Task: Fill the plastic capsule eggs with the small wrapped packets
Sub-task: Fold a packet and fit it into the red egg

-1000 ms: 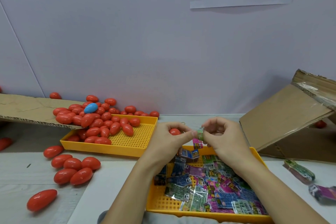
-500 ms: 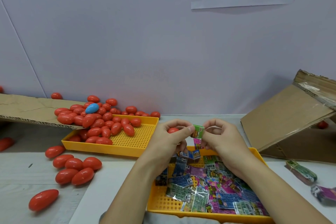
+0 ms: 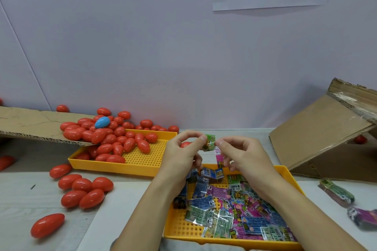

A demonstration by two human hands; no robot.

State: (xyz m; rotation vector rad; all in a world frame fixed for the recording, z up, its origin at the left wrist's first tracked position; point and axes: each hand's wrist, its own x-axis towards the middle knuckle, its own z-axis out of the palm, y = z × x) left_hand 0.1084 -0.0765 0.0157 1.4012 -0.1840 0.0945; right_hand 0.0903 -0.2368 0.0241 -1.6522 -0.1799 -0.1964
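Left hand [image 3: 179, 155] | red egg [image 3: 185, 144] | both pinch green packet [image 3: 209, 142] | right hand [image 3: 244, 157]

Small packing workbench, yellow sorting trays [image 3: 122, 169], heaped red capsule eggs [image 3: 106, 138], cardboard chutes [image 3: 318, 138], blank wall

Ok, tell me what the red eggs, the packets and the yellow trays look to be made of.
Red eggs: likely hard plastic, glossy, with bright highlights. Packets: probably thin printed film, clear shiny crinkled edges. Yellow trays: apparently moulded plastic, duller, floor a grid of small holes.
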